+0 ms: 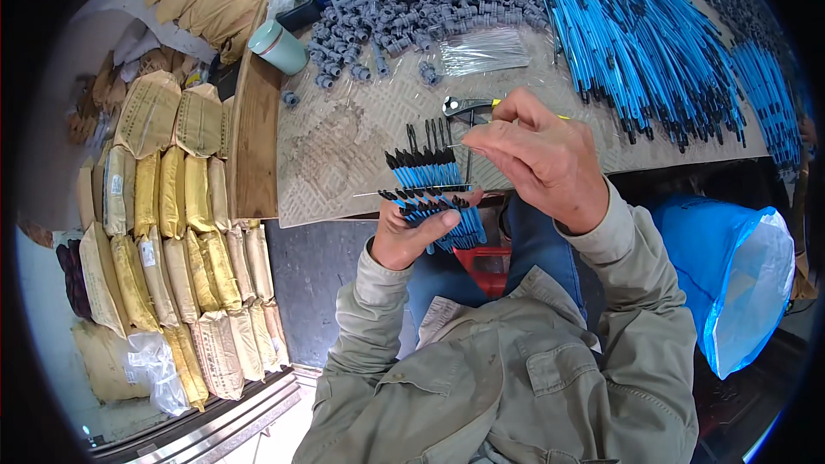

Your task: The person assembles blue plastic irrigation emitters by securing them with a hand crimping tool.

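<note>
My left hand (404, 239) is closed round a bundle of thin blue rods with black tips (419, 174), held upright just off the table's front edge. A few dark tips stand higher than the rest. Across the bundle lies a thin metal wire (369, 195), its left end sticking out past the rods. To the right and a little above, my right hand (550, 159) pinches thumb and fingers together; a thin wire-like end shows at the fingertips. Behind that hand lie cutting pliers (464, 106) with yellow handles, partly hidden by it.
On the table (322, 155) are a heap of grey plastic fittings (412, 9), straight metal wires (485, 51), a large pile of blue rods (636, 43) and a mint cup (279, 49). Stacked paper-wrapped packages (172, 198) stand left; a blue bag (718, 266) hangs open at right.
</note>
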A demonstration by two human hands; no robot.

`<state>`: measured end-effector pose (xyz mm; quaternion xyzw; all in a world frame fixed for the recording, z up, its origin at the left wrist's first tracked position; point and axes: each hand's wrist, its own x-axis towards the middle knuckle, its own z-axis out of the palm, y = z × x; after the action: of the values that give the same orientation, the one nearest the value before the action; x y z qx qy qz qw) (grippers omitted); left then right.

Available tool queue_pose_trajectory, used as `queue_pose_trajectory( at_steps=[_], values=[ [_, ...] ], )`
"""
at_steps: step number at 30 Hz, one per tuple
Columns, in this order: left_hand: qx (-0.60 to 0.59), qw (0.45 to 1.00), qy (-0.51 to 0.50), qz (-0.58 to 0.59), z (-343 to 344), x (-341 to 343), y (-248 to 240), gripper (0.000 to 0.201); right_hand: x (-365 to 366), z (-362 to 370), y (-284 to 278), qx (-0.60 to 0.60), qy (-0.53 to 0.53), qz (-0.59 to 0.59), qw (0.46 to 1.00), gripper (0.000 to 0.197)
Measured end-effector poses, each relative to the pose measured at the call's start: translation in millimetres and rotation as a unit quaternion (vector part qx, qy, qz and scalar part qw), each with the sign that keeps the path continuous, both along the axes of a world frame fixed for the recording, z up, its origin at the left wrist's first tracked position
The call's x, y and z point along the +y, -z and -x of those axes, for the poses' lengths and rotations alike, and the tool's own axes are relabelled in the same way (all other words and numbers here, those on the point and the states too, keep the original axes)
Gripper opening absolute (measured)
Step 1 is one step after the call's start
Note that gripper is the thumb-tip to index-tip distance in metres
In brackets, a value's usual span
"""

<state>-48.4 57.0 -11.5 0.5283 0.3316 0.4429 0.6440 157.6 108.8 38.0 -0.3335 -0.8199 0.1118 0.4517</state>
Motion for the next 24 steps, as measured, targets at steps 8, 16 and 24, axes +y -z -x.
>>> queue_pose_trajectory(
  at_steps=[8, 16, 24],
  values=[
    [-0.041, 0.999, -0.019, 0.009, -2.8, -1.1, 0.9, 0.035, 6.5, 2.4, -20.6, -0.168, 0.029, -0.066, 0.983, 0.006],
    [-0.032, 0.999, -0.015, 0.011, -4.1, -0.4, -3.2, 0.038, 8.0, 2.3, -24.0, -0.15, -0.023, -0.007, 0.988, 0.009],
    [-0.051, 0.997, -0.025, 0.043, -2.1, -2.9, -2.9, 0.042, 22.5, 4.1, -9.2, 0.021, -0.202, 0.302, 0.931, 0.014]
  ],
)
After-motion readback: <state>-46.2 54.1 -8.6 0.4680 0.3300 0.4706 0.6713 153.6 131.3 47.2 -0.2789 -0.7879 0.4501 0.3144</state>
